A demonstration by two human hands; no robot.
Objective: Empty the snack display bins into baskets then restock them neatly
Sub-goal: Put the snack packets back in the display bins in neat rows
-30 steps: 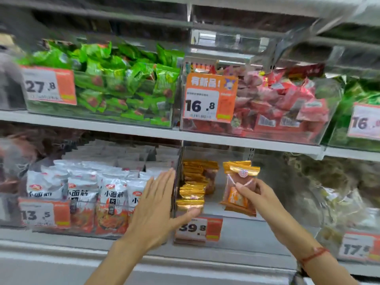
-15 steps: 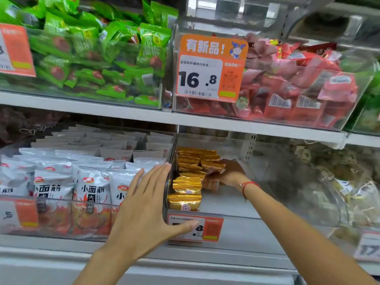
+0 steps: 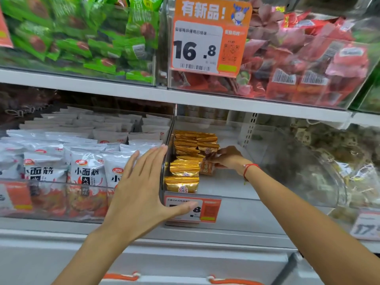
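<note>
The gold-topped snack packet stands upright in the clear display bin, just right of the gold packet row along the bin's left wall, long axis vertical. The right hand, the nearer one, pinches it from the right. The left hand, fingers straight and together, presses the bin's front-left corner.
</note>
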